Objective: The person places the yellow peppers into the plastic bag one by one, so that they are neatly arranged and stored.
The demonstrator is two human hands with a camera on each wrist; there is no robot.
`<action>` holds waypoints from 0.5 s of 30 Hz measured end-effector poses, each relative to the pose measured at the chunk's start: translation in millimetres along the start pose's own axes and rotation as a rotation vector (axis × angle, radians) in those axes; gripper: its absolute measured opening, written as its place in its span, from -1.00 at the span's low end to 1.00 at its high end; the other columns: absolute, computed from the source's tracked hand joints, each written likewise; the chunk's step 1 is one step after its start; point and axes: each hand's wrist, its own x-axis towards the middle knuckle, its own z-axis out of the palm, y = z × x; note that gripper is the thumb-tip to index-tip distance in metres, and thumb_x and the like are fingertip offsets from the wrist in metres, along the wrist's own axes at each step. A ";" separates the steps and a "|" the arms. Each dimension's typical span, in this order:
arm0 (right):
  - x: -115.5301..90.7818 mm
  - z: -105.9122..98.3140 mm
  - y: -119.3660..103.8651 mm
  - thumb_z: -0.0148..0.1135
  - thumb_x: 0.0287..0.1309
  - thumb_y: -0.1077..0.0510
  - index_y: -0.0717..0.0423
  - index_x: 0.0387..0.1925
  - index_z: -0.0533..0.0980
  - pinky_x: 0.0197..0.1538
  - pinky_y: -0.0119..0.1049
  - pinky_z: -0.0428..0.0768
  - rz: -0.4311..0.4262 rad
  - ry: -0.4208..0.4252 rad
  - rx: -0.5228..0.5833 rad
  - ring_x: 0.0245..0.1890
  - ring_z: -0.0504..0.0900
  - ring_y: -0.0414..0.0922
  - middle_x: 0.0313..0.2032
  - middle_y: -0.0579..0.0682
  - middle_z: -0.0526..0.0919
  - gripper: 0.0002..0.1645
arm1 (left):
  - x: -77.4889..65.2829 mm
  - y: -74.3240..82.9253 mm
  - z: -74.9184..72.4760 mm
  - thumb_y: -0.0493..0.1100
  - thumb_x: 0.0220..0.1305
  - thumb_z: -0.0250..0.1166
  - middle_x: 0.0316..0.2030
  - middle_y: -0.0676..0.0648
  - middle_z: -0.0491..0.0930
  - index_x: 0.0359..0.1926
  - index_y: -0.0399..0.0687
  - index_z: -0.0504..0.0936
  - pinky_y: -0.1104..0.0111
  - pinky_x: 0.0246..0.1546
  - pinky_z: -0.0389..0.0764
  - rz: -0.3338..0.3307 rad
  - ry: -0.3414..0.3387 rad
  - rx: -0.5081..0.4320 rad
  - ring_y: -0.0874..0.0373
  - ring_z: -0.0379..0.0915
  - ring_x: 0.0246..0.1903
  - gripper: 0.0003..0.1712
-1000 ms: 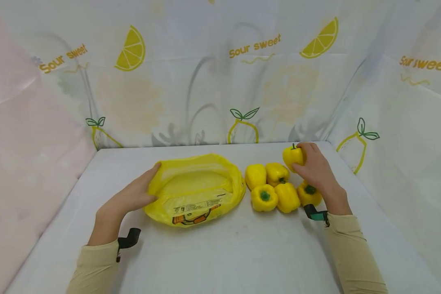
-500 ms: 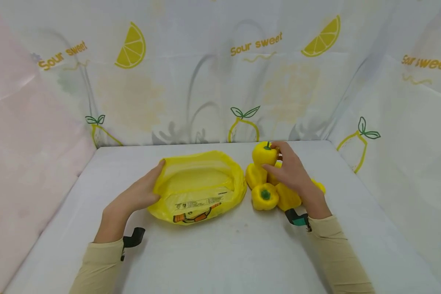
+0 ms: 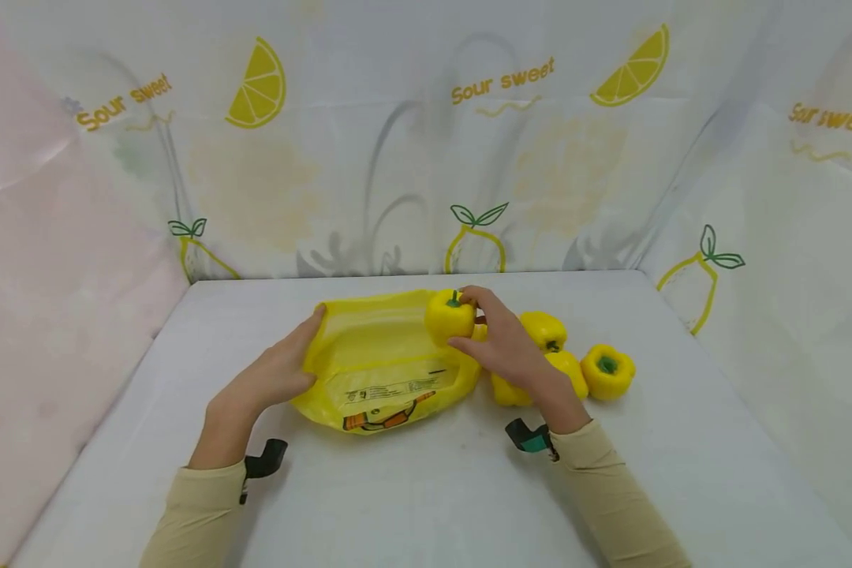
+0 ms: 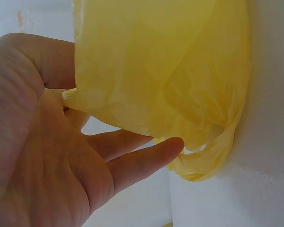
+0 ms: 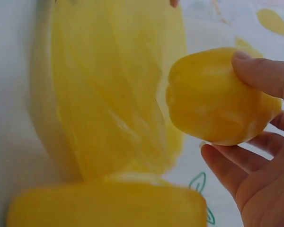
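The person has one yellow pepper (image 3: 446,318) up in the air, held over the right-hand part of the yellow bag (image 3: 383,383), and it is not yet let go. The right hand (image 3: 507,343) grips it, thumb on the near side, fingers on the far side. The left hand (image 3: 273,371) looks to have hold of the bag's left rim, thumb tucked behind the film, a couple of fingers fairly straight, so the mouth stands wide.

As far as I can judge, the work is at an early point. I can make out no pepper inside the bag, though the right arm and the held one hide a corner of it. At least four more sit loose on the tabletop (image 3: 412,497), right of the bag: a far pepper (image 3: 542,328), a pepper at the near left (image 3: 511,392), a pepper just right of that (image 3: 566,372) and a rightmost pepper (image 3: 607,371). The hand may be covering another.

The held pepper stands roughly upright, stem up, blunt base toward the tabletop, its long axis close to vertical. The bag's mouth faces up, its longer way running left to right, printed side near.
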 end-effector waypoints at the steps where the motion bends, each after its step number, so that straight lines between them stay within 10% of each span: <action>1: 1.5 4.1 -2.2 0.39 0.18 0.07 0.01 0.36 0.21 0.31 -0.07 0.54 0.006 -0.008 -0.009 0.22 0.45 -0.06 0.30 -0.02 0.38 -0.19 | 0.2 0.5 -0.3 -0.43 0.04 0.07 0.61 -0.11 -0.23 0.59 0.16 -0.40 -0.16 0.52 -0.01 0.002 0.002 0.000 -0.18 -0.19 0.57 0.21; 15: 24.0 67.1 -12.1 0.41 0.16 0.05 0.08 0.31 0.25 0.19 -0.15 0.62 -0.034 -0.076 -0.049 0.08 0.53 -0.06 0.22 0.04 0.46 -0.23 | -0.9 2.7 4.4 -0.45 0.02 0.07 0.61 -0.11 -0.20 0.60 0.13 -0.35 -0.16 0.52 0.00 -0.009 0.003 -0.018 -0.17 -0.17 0.57 0.21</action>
